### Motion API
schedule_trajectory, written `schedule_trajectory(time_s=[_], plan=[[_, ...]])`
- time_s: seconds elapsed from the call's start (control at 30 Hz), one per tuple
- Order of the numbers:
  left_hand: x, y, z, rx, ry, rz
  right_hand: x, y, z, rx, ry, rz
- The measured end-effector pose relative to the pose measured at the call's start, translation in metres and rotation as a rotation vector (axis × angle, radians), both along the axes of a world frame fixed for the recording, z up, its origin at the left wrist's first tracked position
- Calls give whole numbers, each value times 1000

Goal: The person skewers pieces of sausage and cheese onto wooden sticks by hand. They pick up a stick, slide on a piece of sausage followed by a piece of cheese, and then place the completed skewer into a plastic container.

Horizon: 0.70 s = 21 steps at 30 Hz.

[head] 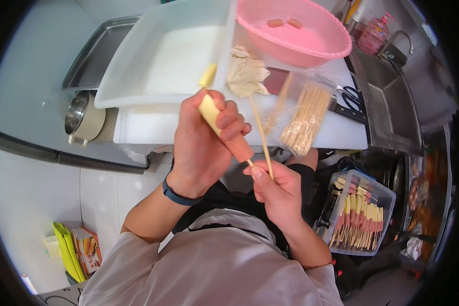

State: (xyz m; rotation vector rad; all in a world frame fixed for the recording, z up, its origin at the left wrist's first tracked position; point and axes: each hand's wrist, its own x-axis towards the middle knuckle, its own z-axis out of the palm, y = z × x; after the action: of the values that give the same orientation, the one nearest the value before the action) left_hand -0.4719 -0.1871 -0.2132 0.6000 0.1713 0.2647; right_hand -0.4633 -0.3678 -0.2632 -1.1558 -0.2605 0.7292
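My left hand [199, 145] is closed around a pale yellow stick [209, 111], apparently cheese, and a pink sausage piece [240, 148] lined up end to end. From the sausage's lower end comes a thin wooden skewer [250, 163], pinched between the thumb and finger of my right hand [279, 191]. A second wooden skewer [261, 134] sticks up out of the right hand, away from the sausage. Just beyond my left hand, another yellow stick [207, 75] lies in a white plastic tub [164, 100]. How deep the first skewer goes is hidden.
On the white board are a crumpled glove [246, 74], a plastic bag of skewers [306, 118], a knife [348, 113], scissors [352, 98] and a pink basket [329, 53] with two sausage pieces. A clear bin [388, 214] of skewered pieces stands low right, below the sink [396, 103].
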Motion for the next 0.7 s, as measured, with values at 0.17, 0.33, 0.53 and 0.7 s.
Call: schedule_trajectory(time_s=[0.17, 0.33, 0.53, 0.7], plan=[[-1, -3, -6, 8, -10, -33, 1, 6, -9, -43, -166, -36], [10, -20, -12, 82, -75, -102, 13, -8, -13, -38, -292, -90], [29, -52, -17, 117, -79, -278, 25, -59, -5, -155, -384, -128], [28, -78, -4, 359, 107, -425, 64, -199, -6, -455, -774, -213]])
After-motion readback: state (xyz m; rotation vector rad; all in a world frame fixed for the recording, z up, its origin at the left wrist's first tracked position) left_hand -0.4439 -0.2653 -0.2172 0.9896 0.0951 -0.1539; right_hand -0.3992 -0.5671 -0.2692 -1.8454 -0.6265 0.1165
